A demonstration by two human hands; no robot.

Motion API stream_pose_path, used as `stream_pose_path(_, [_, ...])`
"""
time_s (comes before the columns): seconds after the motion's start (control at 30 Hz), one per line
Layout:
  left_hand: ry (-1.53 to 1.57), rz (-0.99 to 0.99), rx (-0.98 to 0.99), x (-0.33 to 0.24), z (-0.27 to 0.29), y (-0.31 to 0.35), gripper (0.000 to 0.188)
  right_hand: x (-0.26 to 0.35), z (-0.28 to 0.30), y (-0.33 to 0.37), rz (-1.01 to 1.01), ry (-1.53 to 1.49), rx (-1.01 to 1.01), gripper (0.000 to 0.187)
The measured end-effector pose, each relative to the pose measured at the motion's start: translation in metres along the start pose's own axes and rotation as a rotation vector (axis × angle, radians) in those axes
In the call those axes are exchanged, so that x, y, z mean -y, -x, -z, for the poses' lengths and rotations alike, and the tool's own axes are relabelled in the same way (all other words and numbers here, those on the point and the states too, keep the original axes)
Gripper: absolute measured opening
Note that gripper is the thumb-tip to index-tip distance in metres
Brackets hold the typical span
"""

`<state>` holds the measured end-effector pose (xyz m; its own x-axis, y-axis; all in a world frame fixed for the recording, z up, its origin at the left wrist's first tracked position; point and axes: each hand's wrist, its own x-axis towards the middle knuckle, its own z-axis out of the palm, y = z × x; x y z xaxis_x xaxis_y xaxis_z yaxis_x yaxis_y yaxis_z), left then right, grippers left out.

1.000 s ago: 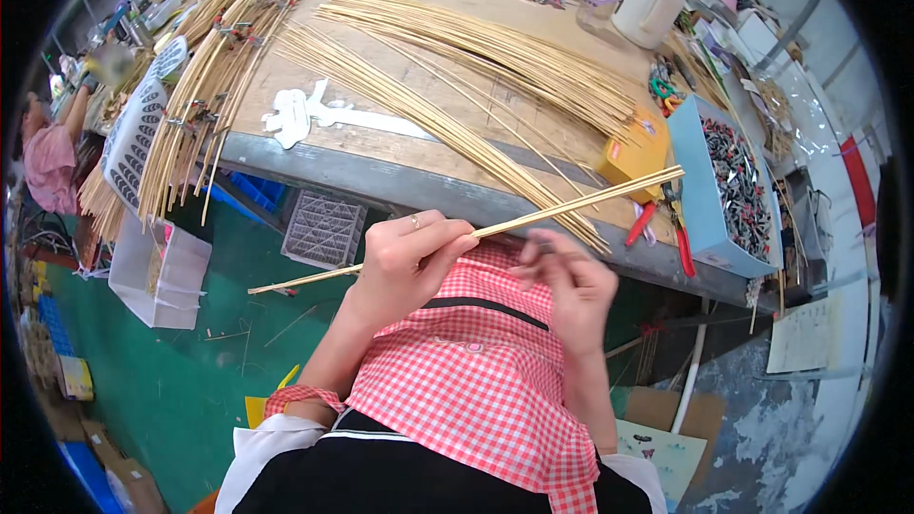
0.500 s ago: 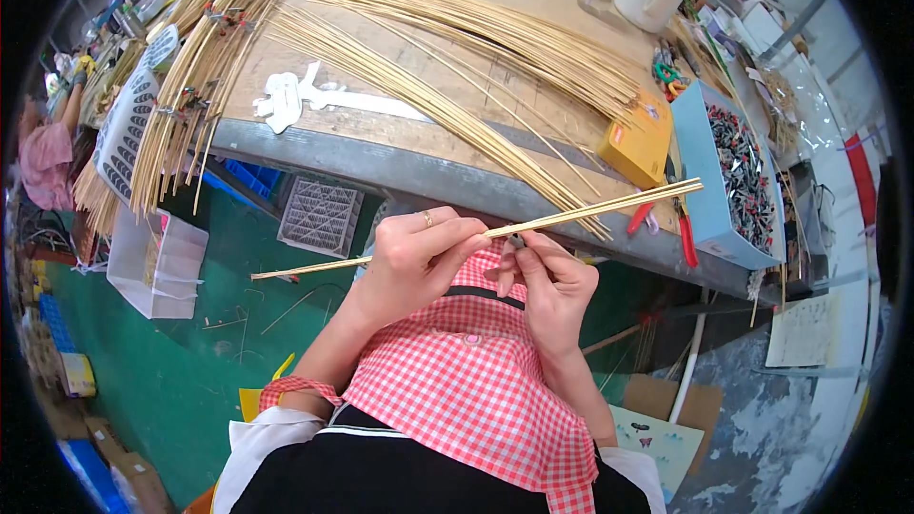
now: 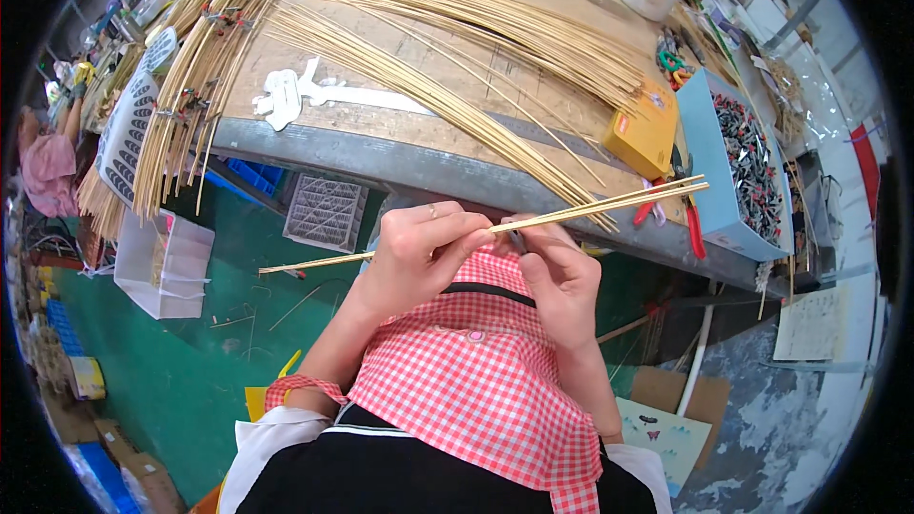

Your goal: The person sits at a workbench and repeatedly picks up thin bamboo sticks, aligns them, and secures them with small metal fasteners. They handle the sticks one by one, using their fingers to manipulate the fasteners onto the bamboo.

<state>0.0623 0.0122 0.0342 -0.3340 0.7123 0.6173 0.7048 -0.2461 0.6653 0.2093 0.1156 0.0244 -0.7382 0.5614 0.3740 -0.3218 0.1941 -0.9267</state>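
A few thin bamboo sticks (image 3: pixel 609 207) slant across in front of my body, their right ends over the table's near edge. My left hand (image 3: pixel 424 257) is closed round them near the middle, with the left ends (image 3: pixel 314 266) jutting out past it. Right beside it, my right hand (image 3: pixel 560 276) is pinched with its fingertips up against the underside of the sticks. A small dark metallic piece (image 3: pixel 518 242) shows between its thumb and fingers, too covered to name.
Long bundles of bamboo sticks (image 3: pixel 476 29) lie on the wooden table (image 3: pixel 381 148), beside a yellow box (image 3: pixel 643 141). At the right stand a blue box of small black and red pieces (image 3: pixel 747 176) and red-handled pliers (image 3: pixel 694 228). Clipped stick bundles (image 3: pixel 181 100) overhang the left edge.
My right hand has risen, bringing its fingertips and the small dark piece up to the sticks. The left hand keeps its hold on the sticks. The view has shifted slightly.
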Motion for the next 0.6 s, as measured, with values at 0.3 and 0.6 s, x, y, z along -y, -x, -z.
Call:
stream_pose_path(0.3, [0.149, 0.11, 0.196, 0.003, 0.003, -0.002, 0.014, 0.0, 0.026, 0.0, -0.033, -0.119, -0.273, 0.016])
stream_pose_path(0.6, [-0.149, 0.343, -0.286, 0.045, 0.129, 0.019, 0.021, 0.006, 0.13, 0.01, 0.067, -0.268, -0.67, 0.021])
